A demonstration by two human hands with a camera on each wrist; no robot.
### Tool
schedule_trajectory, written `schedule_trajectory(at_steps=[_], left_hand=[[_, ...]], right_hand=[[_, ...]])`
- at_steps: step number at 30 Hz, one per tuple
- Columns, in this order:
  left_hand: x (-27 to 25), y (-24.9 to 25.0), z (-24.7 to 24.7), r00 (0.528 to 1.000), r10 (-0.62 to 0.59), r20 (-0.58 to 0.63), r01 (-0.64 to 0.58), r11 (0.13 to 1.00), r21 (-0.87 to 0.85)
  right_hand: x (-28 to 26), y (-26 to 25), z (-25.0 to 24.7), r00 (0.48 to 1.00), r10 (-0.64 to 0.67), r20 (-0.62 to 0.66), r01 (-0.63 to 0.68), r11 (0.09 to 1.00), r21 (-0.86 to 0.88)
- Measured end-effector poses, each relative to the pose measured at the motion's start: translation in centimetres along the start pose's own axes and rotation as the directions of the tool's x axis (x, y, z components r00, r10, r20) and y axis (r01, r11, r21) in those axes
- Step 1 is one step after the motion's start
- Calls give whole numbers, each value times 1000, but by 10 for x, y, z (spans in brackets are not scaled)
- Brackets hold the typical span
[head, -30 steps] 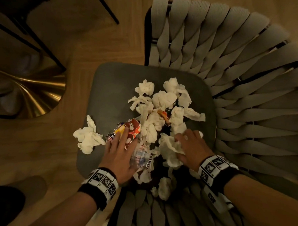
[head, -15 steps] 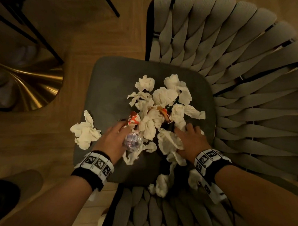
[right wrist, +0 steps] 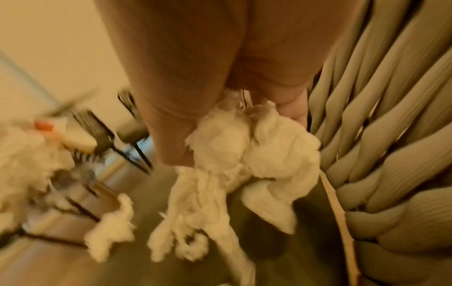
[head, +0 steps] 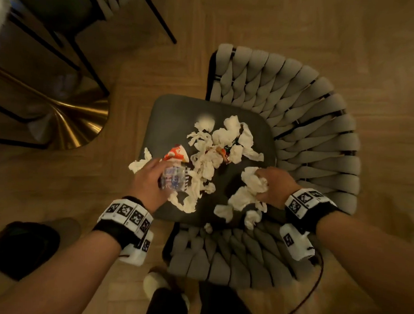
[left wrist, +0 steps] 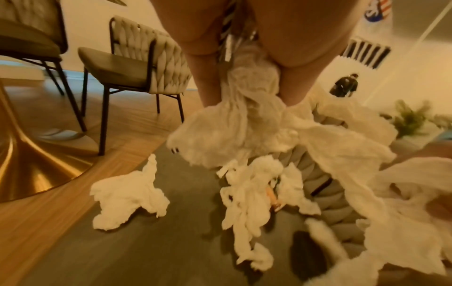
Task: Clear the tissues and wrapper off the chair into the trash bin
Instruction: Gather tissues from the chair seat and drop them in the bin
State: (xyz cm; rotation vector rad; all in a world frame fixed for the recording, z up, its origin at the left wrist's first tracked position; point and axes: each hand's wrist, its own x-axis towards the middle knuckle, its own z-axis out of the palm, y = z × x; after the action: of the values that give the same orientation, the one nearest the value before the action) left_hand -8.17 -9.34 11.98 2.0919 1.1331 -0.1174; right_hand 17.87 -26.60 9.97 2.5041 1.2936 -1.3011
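Both hands work as scoops over the dark grey padded chair seat [head: 169,122] — the left hand [head: 149,180] clenched round the crinkled clear-and-orange wrapper [head: 175,165] with trailing tissue, the right hand [head: 274,187] bunching crumpled white tissues [head: 253,182] (more litter the seat; no bin visible).

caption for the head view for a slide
Left hand grips the wrapper, right hand grips tissues above the littered chair seat.

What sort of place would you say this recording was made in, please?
Probably a home or showroom dining area: woven-back dining chairs stand beside a table's flared gold pedestal base on a wooden herringbone floor. The left wrist view also shows a potted plant by a pale wall.
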Motion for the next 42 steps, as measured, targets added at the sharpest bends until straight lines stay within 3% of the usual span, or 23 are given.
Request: schedule_trajectory(at_steps=[3,6,13,18,22,27,29,35,39,42], left_hand=[[-37,15,-38,997,-43,-58,38,996,-80],[-78,20,-74,982,-28,-189,2,991,-134],[-191,-23,-144,896,-190,-400,62,948,-312],[-273,-104,-176,804,-379,-457,117,856,-504],[-333,-197,-199,702,-509,-498,142,786,-602],[-397,-315,-226,645,-660,-386,209,638,-741],[-412,-358,-235,648,-660,-380,212,636,-742],[-392,-491,-221,617,-725,-306,355,604,-714],[-330,-599,-167,564,-796,-221,475,531,-702],[-274,-675,-110,580,-797,-168,516,519,-681]], right_hand=[[-53,-18,-24,990,-46,-130,58,994,90],[-98,-41,-40,971,-95,-222,129,981,147],[-157,-142,-40,934,-275,-228,327,915,238],[-180,-259,-11,861,-447,-241,496,845,202],[-194,-356,41,841,-500,-207,537,818,205],[-204,-472,128,845,-504,-177,534,805,260],[-197,-509,160,850,-515,-112,523,800,293],[-159,-602,237,812,-584,6,550,768,327],[-103,-631,284,777,-621,107,551,752,362],[-49,-632,321,782,-613,114,557,769,313]])
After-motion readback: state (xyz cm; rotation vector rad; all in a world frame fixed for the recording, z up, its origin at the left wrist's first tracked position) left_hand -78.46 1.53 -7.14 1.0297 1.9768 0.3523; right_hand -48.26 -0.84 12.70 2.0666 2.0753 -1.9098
